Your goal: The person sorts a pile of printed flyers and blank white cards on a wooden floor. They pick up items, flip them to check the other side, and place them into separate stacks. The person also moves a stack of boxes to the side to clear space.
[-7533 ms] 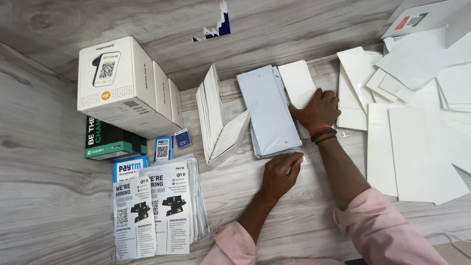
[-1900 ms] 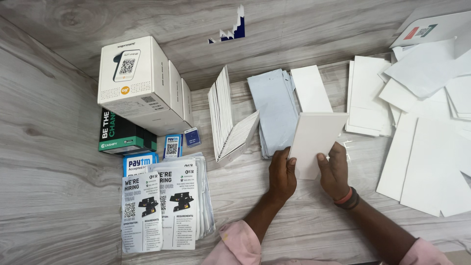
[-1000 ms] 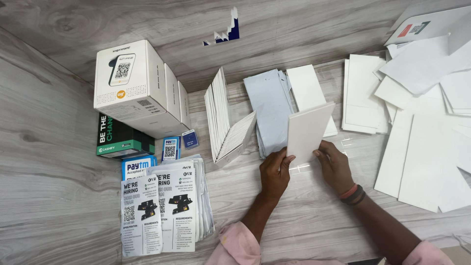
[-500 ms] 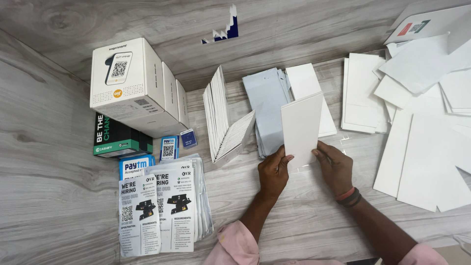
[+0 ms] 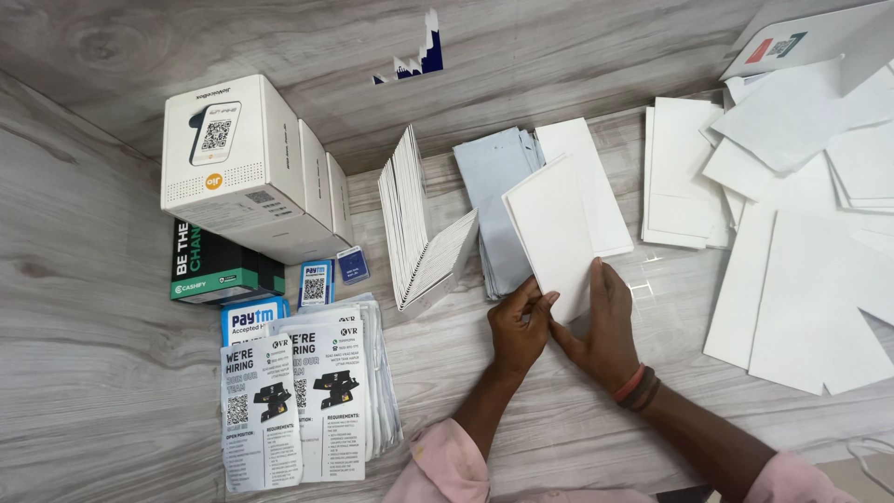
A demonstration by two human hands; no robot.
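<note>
Both forearms are being extended forward from pink sleeves over the grey wood-grain worktop (image 5: 577,410), the two converging so that the hands are meeting at the near end of a white card (image 5: 551,233). The left hand (image 5: 518,326) is being held with its fingers curled and the thumb pressed toward the card's lower left corner, pinching it. The right hand (image 5: 603,326), banded at the wrist with red and dark bracelets (image 5: 636,387), is being laid with fingers straight and close together along the card's lower right edge, clamping it from that side. The card is being kept tilted, leaning left, its far end raised over a stack of pale blue envelopes (image 5: 494,186) and partly overlapping a second white card (image 5: 601,186) lying flat just behind it.

Just left of the envelopes, a fanned row of white cards (image 5: 414,224) is being kept standing on edge. Further left, white device boxes (image 5: 251,168) are being carried on a dark green box (image 5: 219,270), with printed leaflets (image 5: 298,401) lying in front of them. To the right, loose white sheets (image 5: 801,279) are being left scattered and overlapping across the worktop
</note>
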